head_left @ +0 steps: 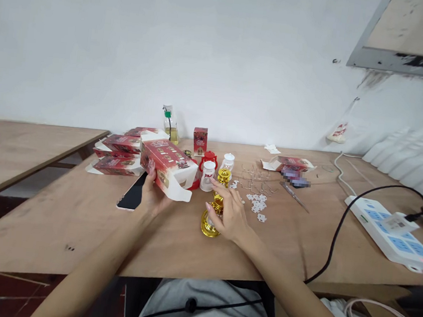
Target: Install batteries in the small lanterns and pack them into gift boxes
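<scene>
1. Head view: the left grip (152,192) is closed on a red printed box (168,160), held up off the surface (171,257) and tilted, its white flaps open and its near end turned toward the right hand's side.
2. The right grip (233,213) lies over a gold lantern (209,229), its fingers spread along the right side; whether it grasps the lantern or only touches it, I cannot tell.
3. This lantern stands on the surface, right of the held box and nearer the person; another gold top (224,174) shows just behind it.
4. Behind the right hand stand a white lantern (208,174), a red lantern (209,159) and a second white lantern (228,160), close together.
5. A phone (131,196) lies beside the left hand, partly covered; farther left rest more red boxes (118,164).
6. At the back stand a bottle of yellowish liquid (173,135) and a small upright box (200,141).
7. Right of the lanterns lie bent wires (257,184), small white pieces (257,203), a slim pointed tool (295,196) and an open-flapped carton (290,163).
8. A power strip (373,223) lies at far right.
</scene>
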A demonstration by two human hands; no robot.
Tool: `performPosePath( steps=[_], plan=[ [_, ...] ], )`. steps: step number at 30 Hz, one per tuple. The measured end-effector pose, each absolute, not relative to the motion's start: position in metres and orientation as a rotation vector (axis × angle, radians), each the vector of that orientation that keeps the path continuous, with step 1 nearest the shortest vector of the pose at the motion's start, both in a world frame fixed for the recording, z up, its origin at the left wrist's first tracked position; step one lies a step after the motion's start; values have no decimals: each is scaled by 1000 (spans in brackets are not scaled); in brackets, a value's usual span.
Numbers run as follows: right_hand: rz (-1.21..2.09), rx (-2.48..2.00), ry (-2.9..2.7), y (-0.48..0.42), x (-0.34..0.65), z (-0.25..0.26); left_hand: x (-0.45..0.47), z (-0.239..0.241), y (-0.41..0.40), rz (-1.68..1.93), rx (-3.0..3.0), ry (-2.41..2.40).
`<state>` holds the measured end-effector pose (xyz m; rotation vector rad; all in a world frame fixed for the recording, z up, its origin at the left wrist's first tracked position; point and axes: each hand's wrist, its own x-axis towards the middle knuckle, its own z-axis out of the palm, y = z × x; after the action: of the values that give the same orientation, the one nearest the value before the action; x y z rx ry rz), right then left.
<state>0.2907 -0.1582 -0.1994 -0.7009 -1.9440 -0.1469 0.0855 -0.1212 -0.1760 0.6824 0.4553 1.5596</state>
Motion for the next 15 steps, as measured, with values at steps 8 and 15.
performPosePath(
  steps=[8, 15],
  plan=[
    [-201, -441, -2055, -162, 287, -204, 87, -191, -118, 1461, 760, 550],
    [-232, -571, -2036, -161, 285, -203, 85, -195, -118, 1413, 772, 565]
  ],
)
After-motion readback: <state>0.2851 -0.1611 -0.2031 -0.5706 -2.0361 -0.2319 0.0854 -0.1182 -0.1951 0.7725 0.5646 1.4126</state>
